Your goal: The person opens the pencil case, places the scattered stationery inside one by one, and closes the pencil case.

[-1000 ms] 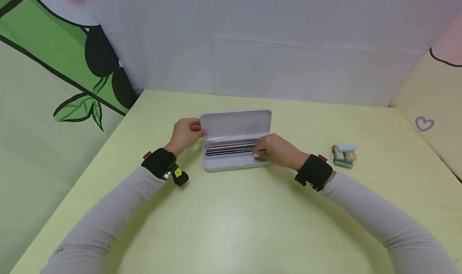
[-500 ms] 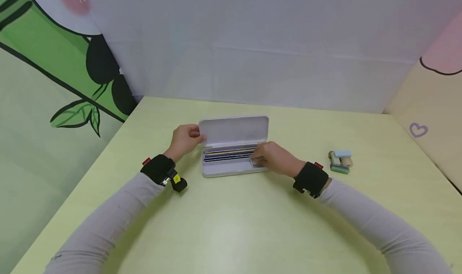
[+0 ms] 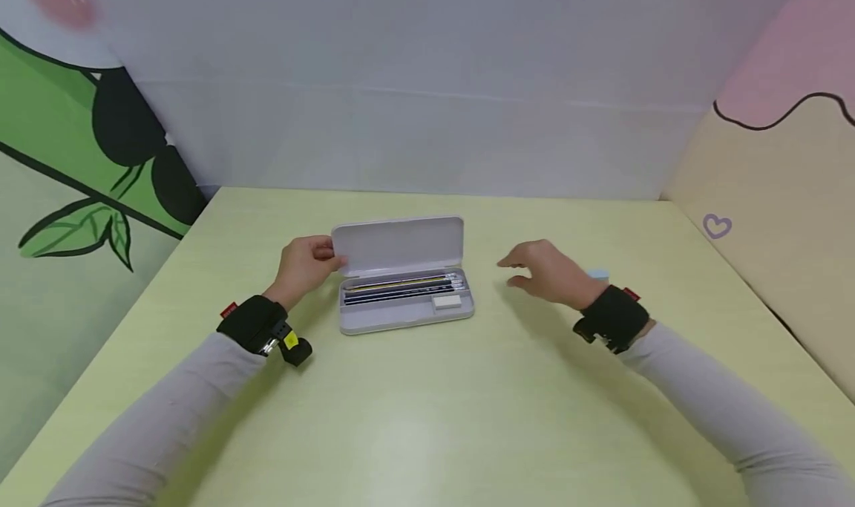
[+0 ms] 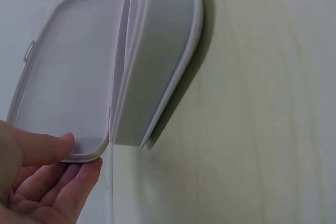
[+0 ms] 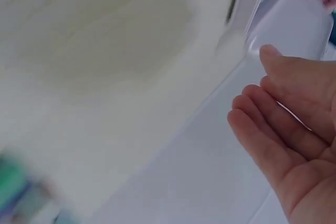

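A white pencil case (image 3: 384,320) lies on the table with its lid (image 3: 401,246) raised. Several pencils (image 3: 401,289) lie along its back part, and a white eraser (image 3: 447,301) sits in the small compartment at its front right. My left hand (image 3: 306,268) pinches the lid's left edge; in the left wrist view the thumb (image 4: 50,148) is on the inner face and the fingers are behind. To the right of the case, my right hand (image 3: 549,272) is in the air, fingers loosely bent, holding nothing. The right wrist view is blurred around it.
Behind my right wrist shows a light blue block (image 3: 597,275); the small blocks around it are mostly hidden by the arm. They appear as blurred colours (image 5: 21,190) in the right wrist view. A pale wall (image 3: 401,136) stands behind the yellowish table (image 3: 414,403).
My right hand has let go of the eraser in the compartment and moved right, away from the case. The left hand still holds the lid. The head view has turned right.
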### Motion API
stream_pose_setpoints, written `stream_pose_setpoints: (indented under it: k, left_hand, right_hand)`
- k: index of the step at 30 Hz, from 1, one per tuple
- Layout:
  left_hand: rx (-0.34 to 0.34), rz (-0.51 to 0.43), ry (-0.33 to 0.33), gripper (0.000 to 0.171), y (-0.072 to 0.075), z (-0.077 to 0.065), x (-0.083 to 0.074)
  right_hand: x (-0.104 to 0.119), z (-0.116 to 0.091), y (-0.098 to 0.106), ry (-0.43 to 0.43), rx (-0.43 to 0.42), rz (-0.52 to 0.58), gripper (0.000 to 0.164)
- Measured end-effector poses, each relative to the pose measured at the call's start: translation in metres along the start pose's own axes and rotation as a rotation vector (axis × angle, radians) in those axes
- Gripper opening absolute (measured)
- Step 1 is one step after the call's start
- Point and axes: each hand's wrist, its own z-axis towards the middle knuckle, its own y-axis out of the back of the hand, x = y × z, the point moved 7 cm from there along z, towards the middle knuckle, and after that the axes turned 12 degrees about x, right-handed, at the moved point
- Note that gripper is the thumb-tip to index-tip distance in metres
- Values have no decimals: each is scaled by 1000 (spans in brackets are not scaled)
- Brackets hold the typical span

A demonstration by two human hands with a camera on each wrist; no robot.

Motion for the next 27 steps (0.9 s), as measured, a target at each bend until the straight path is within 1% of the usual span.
stream_pose_setpoints:
  k: [4,7,10,12,14,19,23,27]
  left_hand:
    - [18,19,-11,38,3,-4,4]
    - [24,25,-20,39,4,-5,6]
    - [40,28,-24,40,3,-7,7]
    - [50,31,-22,40,3,-8,8]
    - [49,30,-17,41,4,-9,8]
    - [36,37,-37,39,6,-12,4]
    - [37,31,-42,38,6,-16,1]
    - [35,22,-39,39,7,-19,-1]
  right_hand:
    - [-36,-41,16,-137,-4,2,32]
    - [-57,-68,24,-199,-27,2,31]
    - [-70,-87,28,-248,-43,29,29]
    - [-75,-96,25,-272,-41,41,29]
    - [-78,-99,23,-272,-31,48,29]
    - [-80,-100,16,-220,-17,66,29]
    - [-81,-99,12,-198,-18,82,27]
    - [-80,-96,12,-188,-20,46,24]
